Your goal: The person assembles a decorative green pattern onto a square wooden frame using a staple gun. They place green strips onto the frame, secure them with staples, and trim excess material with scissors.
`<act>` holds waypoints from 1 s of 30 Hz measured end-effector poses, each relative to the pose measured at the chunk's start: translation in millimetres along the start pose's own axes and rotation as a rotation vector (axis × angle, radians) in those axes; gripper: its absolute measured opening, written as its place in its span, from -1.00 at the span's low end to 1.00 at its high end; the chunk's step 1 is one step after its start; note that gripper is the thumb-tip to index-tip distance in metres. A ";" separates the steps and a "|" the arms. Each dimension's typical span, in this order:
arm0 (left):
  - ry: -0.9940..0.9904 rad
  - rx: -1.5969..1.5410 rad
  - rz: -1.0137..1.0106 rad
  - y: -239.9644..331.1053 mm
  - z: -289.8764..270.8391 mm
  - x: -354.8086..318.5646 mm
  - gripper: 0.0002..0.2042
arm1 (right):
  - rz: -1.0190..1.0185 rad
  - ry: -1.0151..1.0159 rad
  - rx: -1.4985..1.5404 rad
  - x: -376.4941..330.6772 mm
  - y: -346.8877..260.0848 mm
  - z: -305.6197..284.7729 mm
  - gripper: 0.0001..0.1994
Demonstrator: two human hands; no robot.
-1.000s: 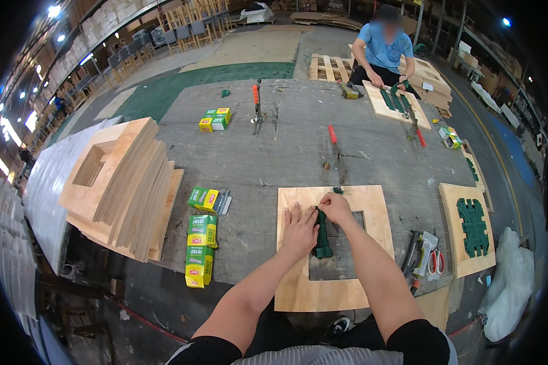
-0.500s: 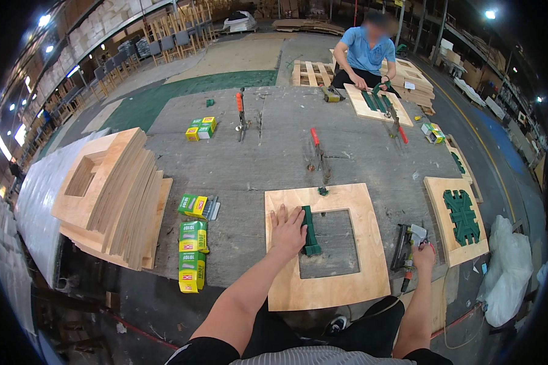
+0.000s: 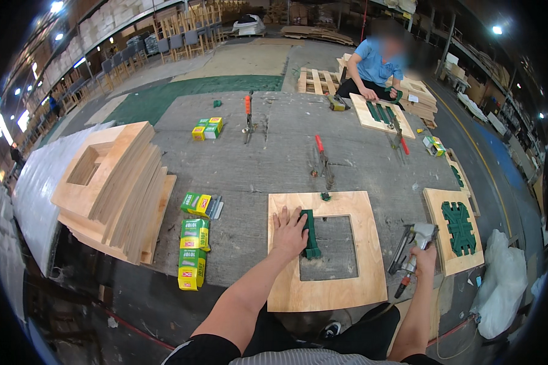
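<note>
A square plywood frame (image 3: 368, 291) with a cut-out middle lies on the worktable in front of me. My left hand (image 3: 290, 232) rests flat on its left side, fingers spread. The fingertips touch a folded dark green webbing strap (image 3: 312, 242) that lies along the left edge of the opening. To the right of the frame, my right hand (image 3: 425, 258) grips a pneumatic staple gun (image 3: 418, 233) by its handle, raised off the table. A small green piece (image 3: 326, 196) sits at the frame's far edge, beside a red-handled tool (image 3: 320, 155).
Plywood frames (image 3: 128, 188) are stacked at left, near green-and-yellow staple boxes (image 3: 193, 243). A panel with woven green webbing (image 3: 458, 228) lies at right, by a plastic bag (image 3: 499, 286). Across the table, a co-worker (image 3: 377, 67) handles another webbed panel (image 3: 374, 115).
My right hand has lifted the staple gun from beside the frame, up and slightly right. My left hand stays on the frame and strap. The whole view has shifted slightly.
</note>
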State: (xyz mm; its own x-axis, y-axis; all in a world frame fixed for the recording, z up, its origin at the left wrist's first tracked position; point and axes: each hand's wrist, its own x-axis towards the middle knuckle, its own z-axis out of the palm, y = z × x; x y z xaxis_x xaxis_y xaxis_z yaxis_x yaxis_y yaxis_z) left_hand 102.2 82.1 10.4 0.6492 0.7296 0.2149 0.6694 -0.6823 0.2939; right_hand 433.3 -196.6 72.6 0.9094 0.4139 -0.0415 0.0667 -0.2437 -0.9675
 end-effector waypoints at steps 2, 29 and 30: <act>0.021 0.000 -0.008 -1.4 0.9 -0.7 -0.47 | -0.007 -0.091 0.277 -16.6 -36.1 10.3 -0.73; -0.015 -0.127 -0.028 -6.4 7.7 1.5 -0.43 | 0.257 -0.734 -0.140 -55.7 -82.5 287.7 -0.78; -0.038 -0.132 -0.033 -6.5 7.5 1.4 -0.42 | 0.257 -0.731 -0.153 -55.4 -81.5 288.3 -0.79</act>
State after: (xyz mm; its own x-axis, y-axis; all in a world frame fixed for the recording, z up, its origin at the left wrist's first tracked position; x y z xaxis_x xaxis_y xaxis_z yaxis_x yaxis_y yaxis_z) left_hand 101.5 87.2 1.9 0.6428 0.7473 0.1682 0.6390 -0.6442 0.4204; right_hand 259.1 53.2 81.9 0.4075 0.7865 -0.4641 -0.0050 -0.5063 -0.8624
